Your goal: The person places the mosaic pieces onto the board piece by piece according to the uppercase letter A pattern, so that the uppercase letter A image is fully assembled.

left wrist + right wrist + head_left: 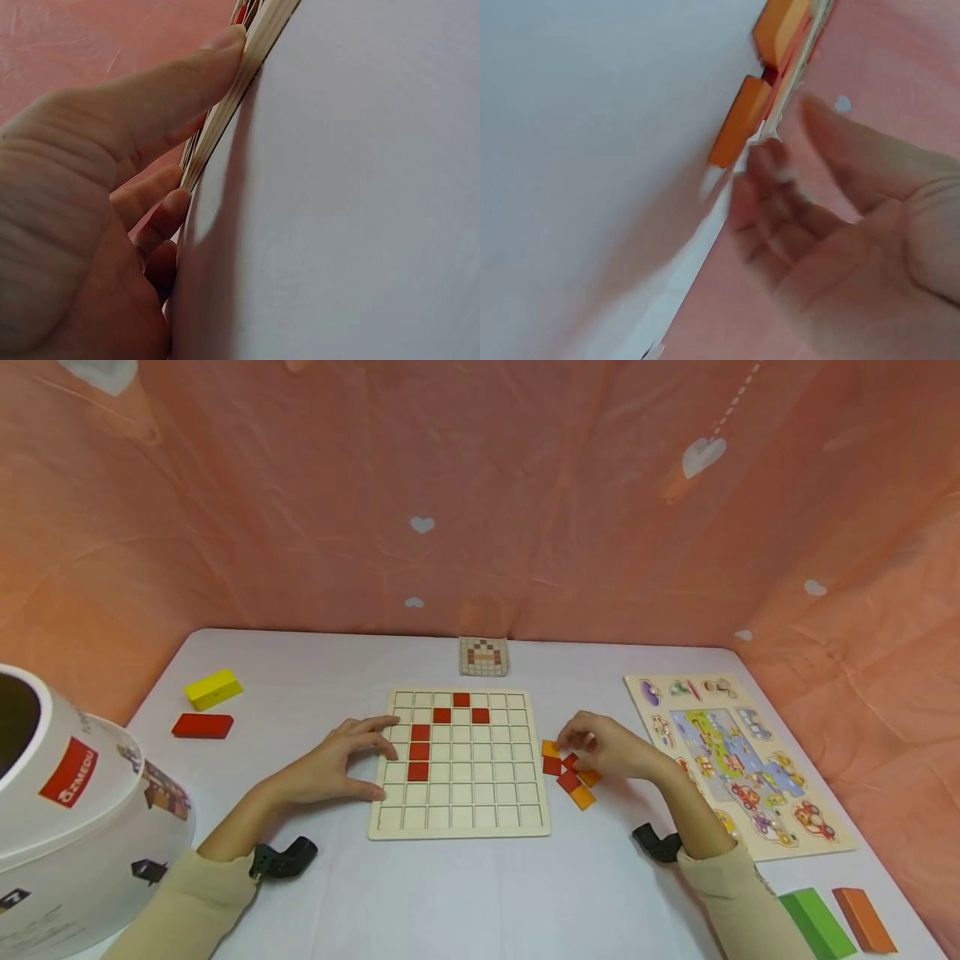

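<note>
A pale wooden grid board (pixel 472 817) lies in the middle of the table, with several red tiles (pixel 418 751) set in its squares. My left hand (pixel 330 766) touches the board's left edge, thumb and fingers spread apart; the left wrist view shows the thumb (pixel 180 94) against the wooden edge (pixel 247 71). Right of the board lies a loose group of red and orange tiles (pixel 582 797). Just over them hovers my right hand (pixel 611 745), fingers bent. In the right wrist view its thumb and blurred fingers (pixel 769 217) stand apart, with no tile seen between them, beside an orange tile (pixel 739 124).
A small pattern card (pixel 483 657) lies behind the board. At right is a picture puzzle board (pixel 806 777), with green (pixel 817 924) and orange blocks (pixel 865 920) in front. Yellow (pixel 213 689) and red blocks (pixel 202 726) lie at left, near a large white tub (pixel 82 860).
</note>
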